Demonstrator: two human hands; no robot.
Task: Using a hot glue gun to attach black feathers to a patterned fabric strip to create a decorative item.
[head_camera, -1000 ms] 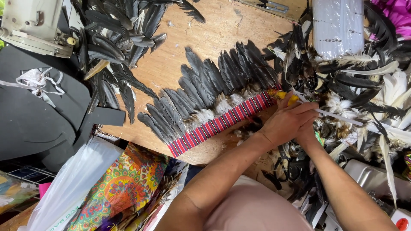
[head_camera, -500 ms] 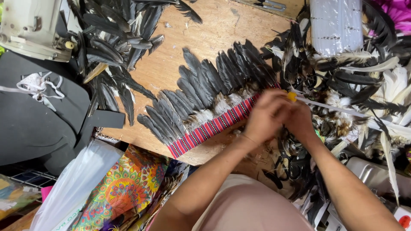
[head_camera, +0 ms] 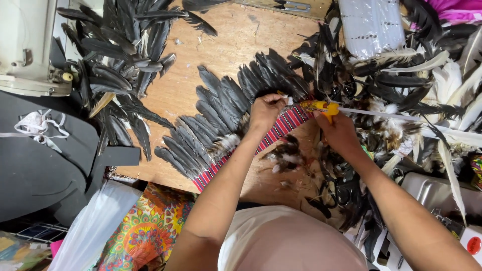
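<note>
Hands split at the band!
Left hand (head_camera: 266, 109) now pinches a feather at the band (head_camera: 281, 129); right hand (head_camera: 341, 134) grips the yellow tool (head_camera: 321, 107) beside it.

The middle of the red woven band (head_camera: 281, 128) is covered by the left hand (head_camera: 266, 111), and its lower end is hidden behind the left forearm. Most of the yellow tool (head_camera: 321, 108) is concealed by the right hand (head_camera: 339, 133), so its kind cannot be told. The sewing machine (head_camera: 27, 45) is cut off by the top and left edges. The clear plastic packet (head_camera: 374, 25) is cropped at the top. Dark items under the feather heap (head_camera: 401, 100) cannot be made out
</note>
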